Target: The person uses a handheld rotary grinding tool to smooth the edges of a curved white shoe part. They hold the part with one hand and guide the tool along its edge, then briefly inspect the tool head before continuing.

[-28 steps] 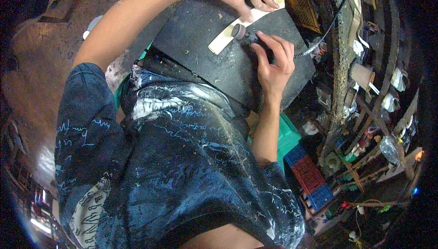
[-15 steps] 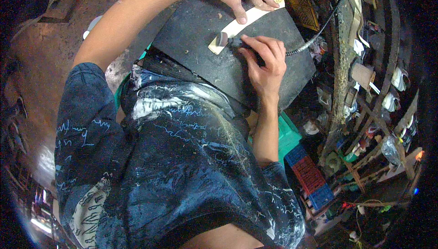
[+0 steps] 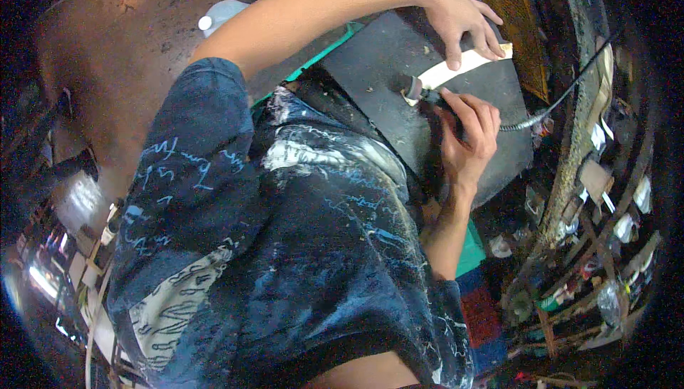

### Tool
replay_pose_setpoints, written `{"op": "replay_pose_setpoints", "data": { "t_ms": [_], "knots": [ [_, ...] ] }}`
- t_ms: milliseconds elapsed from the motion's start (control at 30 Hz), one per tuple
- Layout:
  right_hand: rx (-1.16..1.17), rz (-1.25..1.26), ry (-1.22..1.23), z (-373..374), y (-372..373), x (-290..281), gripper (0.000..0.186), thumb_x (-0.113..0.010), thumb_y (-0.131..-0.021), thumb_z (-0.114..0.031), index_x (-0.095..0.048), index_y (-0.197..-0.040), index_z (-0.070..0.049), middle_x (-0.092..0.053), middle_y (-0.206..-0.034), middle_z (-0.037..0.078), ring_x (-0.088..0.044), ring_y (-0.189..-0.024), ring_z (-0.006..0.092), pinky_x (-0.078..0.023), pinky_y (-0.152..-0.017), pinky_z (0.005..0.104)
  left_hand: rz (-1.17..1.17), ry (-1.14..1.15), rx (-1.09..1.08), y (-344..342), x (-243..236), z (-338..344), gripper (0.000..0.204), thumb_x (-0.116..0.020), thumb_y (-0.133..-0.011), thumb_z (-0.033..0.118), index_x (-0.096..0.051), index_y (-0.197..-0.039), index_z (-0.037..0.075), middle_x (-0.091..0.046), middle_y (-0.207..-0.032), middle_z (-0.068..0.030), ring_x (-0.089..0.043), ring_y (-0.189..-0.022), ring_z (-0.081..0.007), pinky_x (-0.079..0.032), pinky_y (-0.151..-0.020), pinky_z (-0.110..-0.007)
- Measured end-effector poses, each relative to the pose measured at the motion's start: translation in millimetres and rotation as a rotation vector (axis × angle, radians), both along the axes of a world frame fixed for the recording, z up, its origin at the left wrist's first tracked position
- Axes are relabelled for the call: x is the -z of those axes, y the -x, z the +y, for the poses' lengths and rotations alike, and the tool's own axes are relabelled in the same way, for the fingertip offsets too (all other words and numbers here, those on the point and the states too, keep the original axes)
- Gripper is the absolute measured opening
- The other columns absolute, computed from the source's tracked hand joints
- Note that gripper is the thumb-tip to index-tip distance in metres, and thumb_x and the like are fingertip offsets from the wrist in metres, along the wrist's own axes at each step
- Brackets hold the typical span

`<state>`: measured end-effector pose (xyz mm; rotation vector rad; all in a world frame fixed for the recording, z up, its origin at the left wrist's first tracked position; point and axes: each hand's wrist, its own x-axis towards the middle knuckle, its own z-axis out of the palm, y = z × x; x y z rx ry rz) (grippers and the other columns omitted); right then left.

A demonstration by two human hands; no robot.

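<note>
My left hand (image 3: 464,22) reaches over a curved pale strip (image 3: 438,75) lying on a dark, scuffed board (image 3: 360,58), fingers spread and fingertips resting on the strip near its right half. My right hand (image 3: 469,136) is closed around a small dark rotary tool (image 3: 417,88) with a round pad at its head, held at the strip's lower-left end, partly covering it. A black cable (image 3: 541,112) with a coiled metal sleeve runs from the tool toward the upper right.
A yellow perforated crate (image 3: 520,18) stands behind the board. A pale jug (image 3: 224,15) sits beyond my left forearm. A green crate (image 3: 474,236) and red-and-blue crates (image 3: 483,303) are beside my right arm. Cluttered racks (image 3: 605,196) line the right side.
The tool in my right hand has moved from the strip's middle-left toward its lower-left end. My left fingertips stay on the strip. The view has turned, shifting the board right and down.
</note>
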<state>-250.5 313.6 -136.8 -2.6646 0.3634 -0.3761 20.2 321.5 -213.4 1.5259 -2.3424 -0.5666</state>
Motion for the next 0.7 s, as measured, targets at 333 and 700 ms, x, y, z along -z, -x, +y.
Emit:
{"op": "replay_pose_setpoints", "data": {
  "t_ms": [333, 700],
  "knots": [
    [-0.061, 0.009, -0.032, 0.6, 11.8, -2.2, 0.041, -0.089, -0.079, -0.009, -0.084, -0.118, -0.019, -0.074, -0.108, 0.005, -0.067, -0.103, 0.0276, -0.05, -0.094, 0.0426, 0.026, 0.065, -0.029, -3.2, -8.7, 8.9, 0.079, -0.082, -0.084, 0.059, -0.064, -0.156, 0.029, -0.044, -0.175, 0.009, -0.022, -0.168, -0.0326, -0.012, -0.133, -0.068],
    [0.057, -0.054, -0.069, 0.3, 23.4, 10.2, 0.039, -0.093, -0.077, -0.013, -0.085, -0.115, -0.018, -0.075, -0.106, 0.005, -0.067, -0.102, 0.027, -0.051, -0.092, 0.041, 0.13, -0.053, 0.073, -13.7, -19.6, 12.6, 0.089, -0.081, -0.086, 0.064, -0.058, -0.163, 0.024, -0.037, -0.18, -0.0011, -0.011, -0.17, -0.0389, -0.001, -0.132, -0.067]
  ]
}}
